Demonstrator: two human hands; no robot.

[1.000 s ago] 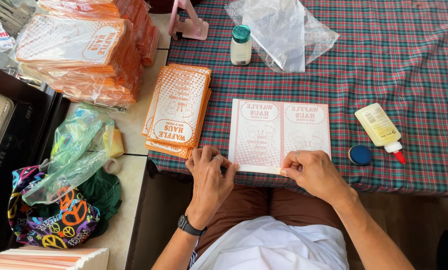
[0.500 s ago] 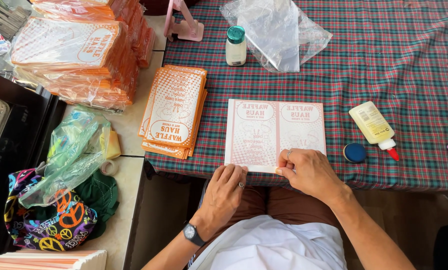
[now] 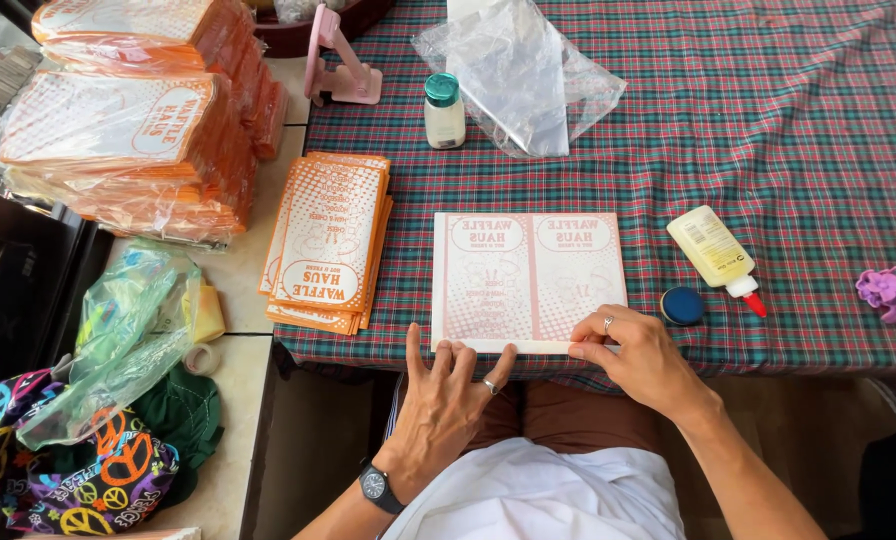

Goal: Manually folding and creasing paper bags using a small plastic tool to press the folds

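Observation:
A flat, unfolded paper bag sheet with pale orange print lies on the plaid tablecloth. My left hand, wearing a ring and a black wristwatch, presses spread fingertips on the sheet's near edge. My right hand, also ringed, pinches the folded near edge toward its right end. A stack of finished orange-printed paper bags sits left of the sheet. To the right, a glue bottle lies on its side next to its blue cap.
Wrapped bundles of orange bags are piled at the far left. A small green-capped bottle, clear plastic bag and pink stand sit at the back. A purple clip lies right. Colourful bag sits lower left.
My left hand slid back along the sheet's near edge, dropped toward my lap, then returned with fingers spread. My right hand stayed on the edge's right end.

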